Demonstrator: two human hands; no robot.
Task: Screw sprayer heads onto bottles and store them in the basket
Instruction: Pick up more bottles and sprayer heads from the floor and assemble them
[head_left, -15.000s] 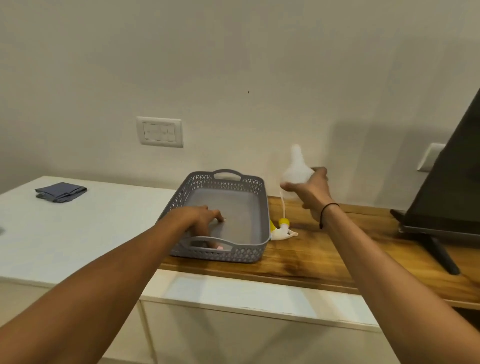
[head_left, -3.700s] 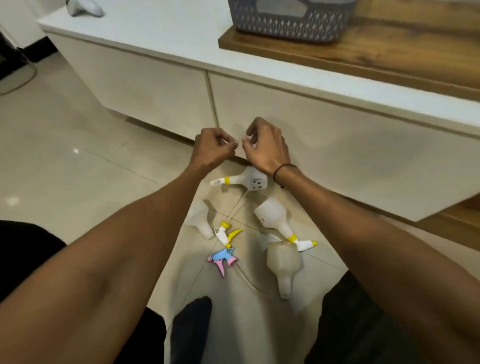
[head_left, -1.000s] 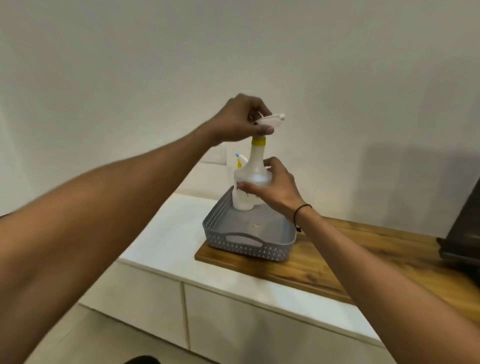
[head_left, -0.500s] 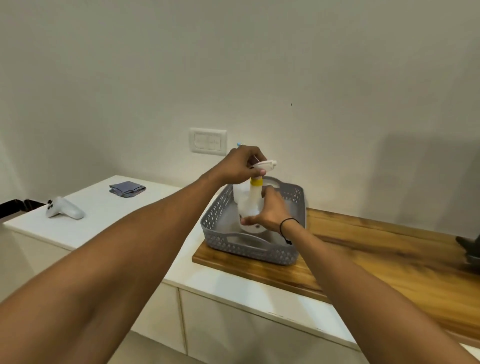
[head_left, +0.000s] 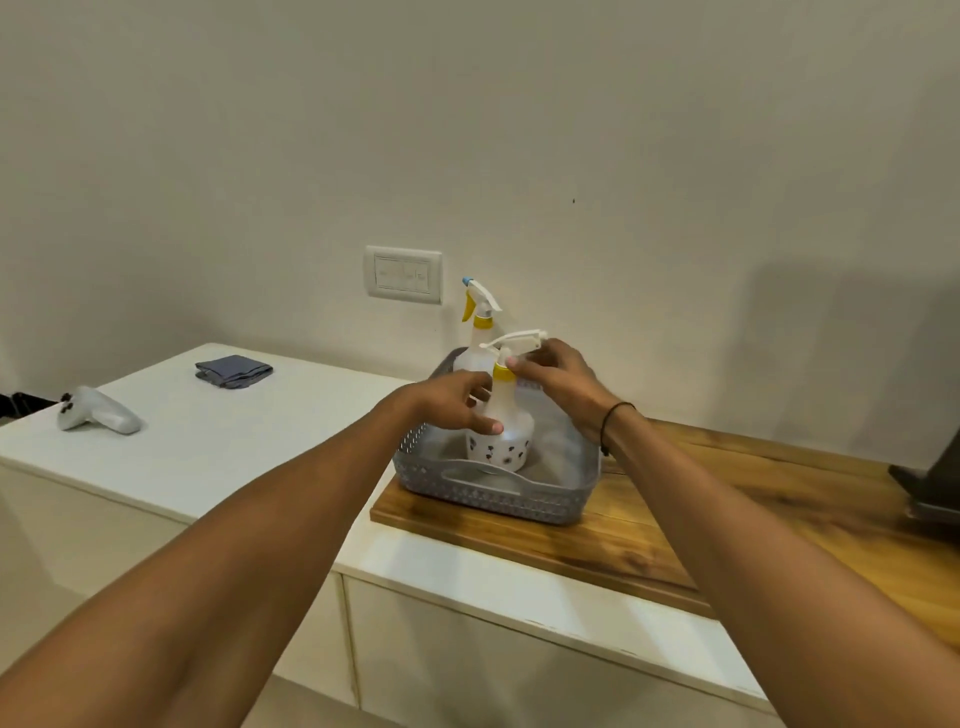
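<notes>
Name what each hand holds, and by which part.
Left hand grips the front spray bottle by its body; right hand pinches its yellow collar.

Both arms are reaching forward; the left hand is curling its fingers, the right hand is pinching at its fingertips.

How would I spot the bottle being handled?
Find the grey basket on the wooden board. Two spray bottles stand inside; it is the nearer bottle, between both hands. Unlike the rear bottle, it has dark spots and an all-white trigger.
</notes>
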